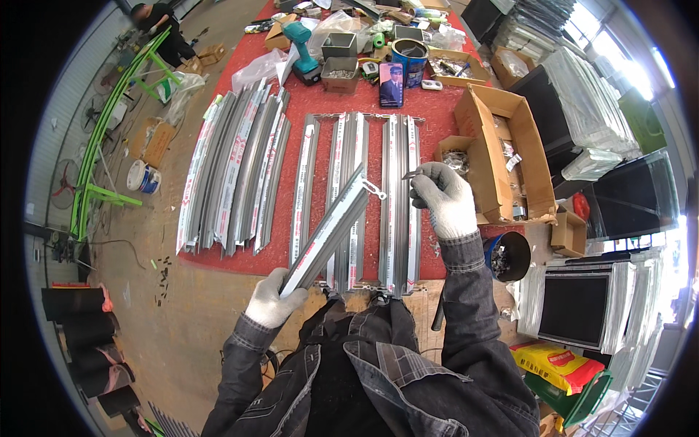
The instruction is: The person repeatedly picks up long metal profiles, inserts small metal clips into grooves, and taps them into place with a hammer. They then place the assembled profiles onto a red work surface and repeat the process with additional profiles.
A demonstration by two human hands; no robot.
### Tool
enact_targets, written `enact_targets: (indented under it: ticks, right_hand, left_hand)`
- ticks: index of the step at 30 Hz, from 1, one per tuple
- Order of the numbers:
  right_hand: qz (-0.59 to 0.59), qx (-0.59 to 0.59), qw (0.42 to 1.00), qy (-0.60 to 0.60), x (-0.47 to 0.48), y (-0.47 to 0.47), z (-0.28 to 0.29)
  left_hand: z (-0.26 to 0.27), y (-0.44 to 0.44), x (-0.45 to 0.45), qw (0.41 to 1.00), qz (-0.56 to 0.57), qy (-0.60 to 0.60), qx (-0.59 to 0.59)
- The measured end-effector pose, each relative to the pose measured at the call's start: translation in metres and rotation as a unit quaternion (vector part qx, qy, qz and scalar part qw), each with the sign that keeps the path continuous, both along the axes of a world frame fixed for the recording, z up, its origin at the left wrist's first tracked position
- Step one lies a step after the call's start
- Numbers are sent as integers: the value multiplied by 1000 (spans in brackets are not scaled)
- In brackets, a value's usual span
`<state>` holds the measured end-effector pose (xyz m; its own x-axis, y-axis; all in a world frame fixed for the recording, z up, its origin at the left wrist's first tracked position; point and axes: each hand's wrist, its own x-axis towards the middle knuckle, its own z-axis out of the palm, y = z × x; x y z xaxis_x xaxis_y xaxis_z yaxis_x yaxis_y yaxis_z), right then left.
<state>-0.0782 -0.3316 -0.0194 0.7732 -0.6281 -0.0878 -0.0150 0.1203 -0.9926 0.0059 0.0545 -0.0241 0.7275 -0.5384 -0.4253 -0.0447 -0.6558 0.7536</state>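
My gloved left hand [274, 299] grips the lower end of a grey metal profile [327, 237] with a white and red film strip, held slanting over the other profiles. A small metal link bracket [374, 189] sticks out of its upper end. My gloved right hand [443, 195] pinches a small dark metal piece [413, 174] between thumb and fingers, right of that bracket. Under them, several filmed profiles [390, 218] lie lengthwise on the red table covering [322, 104], with link brackets at their ends. A stack of similar profiles [235, 169] lies to the left.
An open cardboard box [516, 158] and a smaller carton of metal parts [455, 155] stand at the right, above a blue bucket [507, 257]. A teal cordless drill [301, 52], metal tins [339, 74] and a phone [391, 84] are at the back. Another person [161, 33] works far left.
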Motion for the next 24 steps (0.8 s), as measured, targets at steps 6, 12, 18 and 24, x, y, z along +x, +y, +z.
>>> enact_targets:
  ticks: [6,12,18,24]
  right_hand:
    - [13,-43,999,22,6,14,21]
    - [10,-82,996,40,11,23,20]
    - [17,-123,991,46,14,26,11]
    - [-15,-164,985,57,12,30,10]
  left_hand:
    - [8,-3,-7,999,-31,-22,-4]
    - [10,-3,-8,998,-37,-13,40]
    - [9,-2,-9,998,-40,-10,38]
    - [8,-1,-10,998,-43,-11,44]
